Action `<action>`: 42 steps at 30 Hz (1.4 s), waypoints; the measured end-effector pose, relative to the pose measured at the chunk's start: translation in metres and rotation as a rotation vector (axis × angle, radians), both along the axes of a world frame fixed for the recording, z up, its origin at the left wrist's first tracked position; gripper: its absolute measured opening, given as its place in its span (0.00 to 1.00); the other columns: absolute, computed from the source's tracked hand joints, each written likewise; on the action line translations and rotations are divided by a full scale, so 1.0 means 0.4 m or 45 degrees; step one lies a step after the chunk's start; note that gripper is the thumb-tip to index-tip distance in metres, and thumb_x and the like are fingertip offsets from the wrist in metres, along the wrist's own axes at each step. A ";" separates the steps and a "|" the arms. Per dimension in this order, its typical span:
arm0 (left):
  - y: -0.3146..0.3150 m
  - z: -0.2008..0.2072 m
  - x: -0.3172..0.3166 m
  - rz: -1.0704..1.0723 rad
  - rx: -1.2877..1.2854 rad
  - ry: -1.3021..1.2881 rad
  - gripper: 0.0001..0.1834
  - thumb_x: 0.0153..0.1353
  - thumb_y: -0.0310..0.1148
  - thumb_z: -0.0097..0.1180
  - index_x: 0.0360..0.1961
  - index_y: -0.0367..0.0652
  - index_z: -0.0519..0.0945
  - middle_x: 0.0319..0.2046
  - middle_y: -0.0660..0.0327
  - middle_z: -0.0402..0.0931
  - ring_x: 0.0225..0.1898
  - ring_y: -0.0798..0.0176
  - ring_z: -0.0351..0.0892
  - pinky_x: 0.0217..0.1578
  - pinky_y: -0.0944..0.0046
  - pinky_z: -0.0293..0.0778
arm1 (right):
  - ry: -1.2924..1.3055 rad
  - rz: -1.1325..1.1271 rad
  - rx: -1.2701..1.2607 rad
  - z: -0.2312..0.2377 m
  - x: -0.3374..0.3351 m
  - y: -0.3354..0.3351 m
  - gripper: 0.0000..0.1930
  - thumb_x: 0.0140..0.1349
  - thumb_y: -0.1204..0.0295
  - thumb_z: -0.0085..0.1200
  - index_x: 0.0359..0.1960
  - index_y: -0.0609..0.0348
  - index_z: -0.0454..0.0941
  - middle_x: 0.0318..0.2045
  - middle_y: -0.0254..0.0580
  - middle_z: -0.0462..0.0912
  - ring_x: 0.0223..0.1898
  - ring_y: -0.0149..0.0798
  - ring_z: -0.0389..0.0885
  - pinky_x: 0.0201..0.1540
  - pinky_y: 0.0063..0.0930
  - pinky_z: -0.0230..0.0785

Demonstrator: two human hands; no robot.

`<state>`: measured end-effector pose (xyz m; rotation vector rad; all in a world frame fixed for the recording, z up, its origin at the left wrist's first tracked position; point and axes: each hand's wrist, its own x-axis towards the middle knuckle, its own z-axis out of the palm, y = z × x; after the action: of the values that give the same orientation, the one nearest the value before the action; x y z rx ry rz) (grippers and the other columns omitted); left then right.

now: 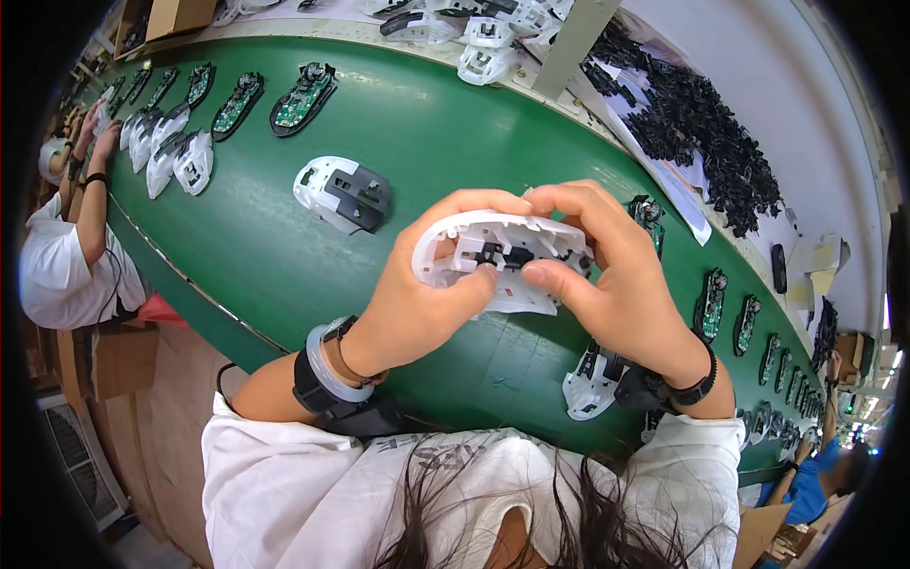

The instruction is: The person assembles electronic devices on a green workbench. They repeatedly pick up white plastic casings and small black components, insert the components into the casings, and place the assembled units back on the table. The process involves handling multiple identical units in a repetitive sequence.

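Observation:
Above the green work surface [455,142], my two hands hold up a white computer mouse top shell [521,302], its hollow inside turned toward me. My left hand [422,296] wraps around the shell's left end, thumb pressed inside. On the opposite end my right hand [621,280] grips the upper rim with its fingers, while its thumb reaches in. A small black plastic part [517,257] sits inside the shell between the two thumbs. Beyond my left hand lies a white and black mouse shell [341,194], outer side up.
Black mouse bases with green circuit boards [303,100] line the far left; more bases [711,303] run along the right. A white shell [590,391] lies by my right forearm. Small black parts [706,133] are heaped beyond a metal post [573,47]. A co-worker [81,247] works at left.

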<state>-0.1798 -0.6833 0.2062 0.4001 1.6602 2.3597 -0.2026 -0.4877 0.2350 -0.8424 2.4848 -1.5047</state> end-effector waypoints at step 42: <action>-0.039 -0.033 -0.031 -0.424 0.197 -0.483 0.47 0.45 0.41 0.72 0.64 0.41 0.60 0.54 0.56 0.70 0.58 0.53 0.71 0.56 0.55 0.68 | 0.683 -0.887 1.026 -0.271 -0.394 0.507 0.16 0.53 0.74 0.54 0.44 0.60 0.77 0.37 0.54 0.80 0.40 0.57 0.79 0.48 0.44 0.71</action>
<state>-0.1921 -0.6989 0.1928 0.2157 1.1497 2.1542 -0.3602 -0.2847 0.1264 -0.2351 3.5655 -0.1777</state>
